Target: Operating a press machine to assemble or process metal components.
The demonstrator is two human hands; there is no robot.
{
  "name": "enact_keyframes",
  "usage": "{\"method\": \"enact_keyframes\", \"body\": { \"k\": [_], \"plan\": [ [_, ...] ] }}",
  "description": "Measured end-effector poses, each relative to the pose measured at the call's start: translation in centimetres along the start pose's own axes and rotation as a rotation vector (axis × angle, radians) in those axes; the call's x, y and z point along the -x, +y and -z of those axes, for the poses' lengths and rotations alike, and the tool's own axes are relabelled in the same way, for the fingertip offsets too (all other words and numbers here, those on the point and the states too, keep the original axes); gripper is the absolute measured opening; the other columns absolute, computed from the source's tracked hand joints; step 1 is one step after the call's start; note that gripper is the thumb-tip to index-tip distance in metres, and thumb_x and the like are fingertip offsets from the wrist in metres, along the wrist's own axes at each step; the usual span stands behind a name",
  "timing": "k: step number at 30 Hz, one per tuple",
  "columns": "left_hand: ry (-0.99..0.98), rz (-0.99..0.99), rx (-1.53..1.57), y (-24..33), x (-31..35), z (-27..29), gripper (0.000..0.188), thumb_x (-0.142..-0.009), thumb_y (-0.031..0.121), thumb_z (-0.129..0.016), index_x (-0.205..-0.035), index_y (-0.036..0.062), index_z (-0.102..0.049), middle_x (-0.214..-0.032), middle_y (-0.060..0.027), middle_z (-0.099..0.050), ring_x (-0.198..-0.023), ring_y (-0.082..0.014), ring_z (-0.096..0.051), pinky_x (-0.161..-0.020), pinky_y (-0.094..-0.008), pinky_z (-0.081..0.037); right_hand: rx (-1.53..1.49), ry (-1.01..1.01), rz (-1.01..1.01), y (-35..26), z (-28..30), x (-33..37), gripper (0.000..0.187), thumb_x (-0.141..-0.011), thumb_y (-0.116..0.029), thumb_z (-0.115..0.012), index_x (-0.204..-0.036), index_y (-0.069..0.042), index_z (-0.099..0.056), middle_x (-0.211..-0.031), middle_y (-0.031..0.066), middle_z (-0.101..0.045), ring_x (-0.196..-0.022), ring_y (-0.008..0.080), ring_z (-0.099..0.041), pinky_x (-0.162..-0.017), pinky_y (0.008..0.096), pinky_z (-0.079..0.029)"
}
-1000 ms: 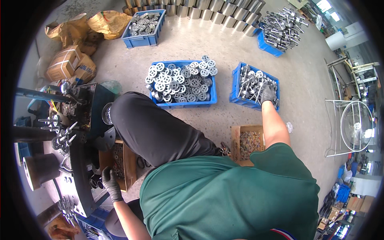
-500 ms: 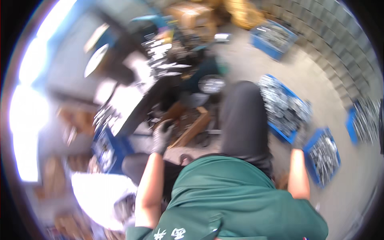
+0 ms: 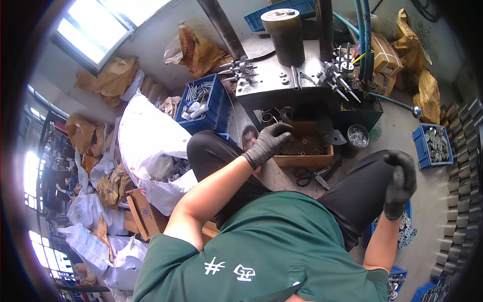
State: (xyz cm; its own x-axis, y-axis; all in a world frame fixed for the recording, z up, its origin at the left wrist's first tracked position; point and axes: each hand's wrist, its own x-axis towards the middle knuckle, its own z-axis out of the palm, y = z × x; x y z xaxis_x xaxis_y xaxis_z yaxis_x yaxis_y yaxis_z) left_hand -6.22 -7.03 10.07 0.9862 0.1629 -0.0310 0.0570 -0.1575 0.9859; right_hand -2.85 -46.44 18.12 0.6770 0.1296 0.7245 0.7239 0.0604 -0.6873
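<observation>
My left hand (image 3: pixel 269 144), in a grey knit glove, hovers above my left knee, near the wooden box (image 3: pixel 304 161) of small round parts. Its fingers are loosely bent and apart, with no held thing showing. My right hand (image 3: pixel 401 183), in a dark glove, is raised by my right knee with its fingers curled inward. Whatever it may hold is hidden. Below it, a blue bin holds round metal discs (image 3: pixel 405 229), partly covered by my hand and leg. Ahead stands a metal press table (image 3: pixel 314 58) with a thick cylinder (image 3: pixel 284 38) and clusters of pin-like metal parts (image 3: pixel 338 80).
Scissors (image 3: pixel 303 177) lie on the floor before the wooden box. A round tin (image 3: pixel 358 136) of metal pieces stands by the press. Blue bins (image 3: pixel 432 146) and stacked metal parts (image 3: pixel 455 201) line the right. A blue crate (image 3: pixel 204 108) and white sacks (image 3: pixel 151 151) are at left.
My view has swung to the right, bringing the press table ahead of me. My right hand has come away from the blue bins and up by my knee. The earlier frame is blurred.
</observation>
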Motion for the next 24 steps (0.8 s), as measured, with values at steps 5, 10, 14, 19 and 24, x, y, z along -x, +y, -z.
{"method": "enact_keyframes", "body": {
  "k": [5,10,14,19,24],
  "plan": [
    [0.112,0.087,0.236,6.8,-4.2,3.4,0.025,-0.097,0.013,-0.067,-0.12,0.0026,-0.067,-0.1,-0.0079,-0.071,-0.088,-0.0157,-0.068,-0.076,-0.0299,-0.057,0.13,-0.51,0.045,0.4,-6.0,-5.9,0.025,-0.086,-0.001,-0.065,-0.11,0.001,-0.068,-0.103,0.0172,-0.07,-0.089,0.0316,-0.07,-0.081,0.038,-0.057],
    [0.359,-0.059,0.811,-0.1,-15.5,16.8,0.011,-0.094,0.014,-0.066,-0.1,0.0054,-0.066,-0.082,-0.006,-0.068,-0.071,-0.0181,-0.069,-0.06,-0.0266,-0.056,0.251,-0.852,0.022,5.5,-10.8,-9.1,0.023,-0.085,-0.013,-0.072,-0.105,-0.003,-0.071,-0.098,0.0164,-0.069,-0.09,0.0366,-0.069,-0.08,0.0419,-0.057],
    [0.807,0.177,1.03,-0.2,-20.2,20.7,0.013,-0.098,0.022,-0.059,-0.096,0.0096,-0.062,-0.082,-0.0059,-0.071,-0.063,-0.0192,-0.069,-0.05,-0.0259,-0.056,0.415,-1.12,0.029,10.7,-12.1,-9.9,0.026,-0.088,-0.022,-0.069,-0.108,-0.005,-0.072,-0.1,0.0159,-0.069,-0.093,0.0367,-0.068,-0.083,0.0446,-0.056],
    [0.599,0.093,1.214,-0.8,-22.0,20.0,0.011,-0.096,0.025,-0.065,-0.094,0.0144,-0.064,-0.08,-0.0007,-0.064,-0.07,-0.016,-0.064,-0.055,-0.027,-0.053,0.561,-1.527,-0.277,17.9,-9.7,-4.7,0.031,-0.091,-0.027,-0.065,-0.112,-0.005,-0.071,-0.105,0.0184,-0.07,-0.1,0.0378,-0.068,-0.088,0.047,-0.055],
    [0.54,0.145,1.303,1.2,-21.7,19.8,0.017,-0.096,0.032,-0.064,-0.092,0.0155,-0.068,-0.074,0.0016,-0.066,-0.062,-0.0122,-0.062,-0.057,-0.0273,-0.055,0.434,-1.566,-0.318,18.3,-12.6,-4.6,0.037,-0.092,-0.03,-0.063,-0.119,-0.006,-0.07,-0.106,0.0197,-0.071,-0.101,0.0394,-0.068,-0.09,0.0472,-0.055]
  ]
}}
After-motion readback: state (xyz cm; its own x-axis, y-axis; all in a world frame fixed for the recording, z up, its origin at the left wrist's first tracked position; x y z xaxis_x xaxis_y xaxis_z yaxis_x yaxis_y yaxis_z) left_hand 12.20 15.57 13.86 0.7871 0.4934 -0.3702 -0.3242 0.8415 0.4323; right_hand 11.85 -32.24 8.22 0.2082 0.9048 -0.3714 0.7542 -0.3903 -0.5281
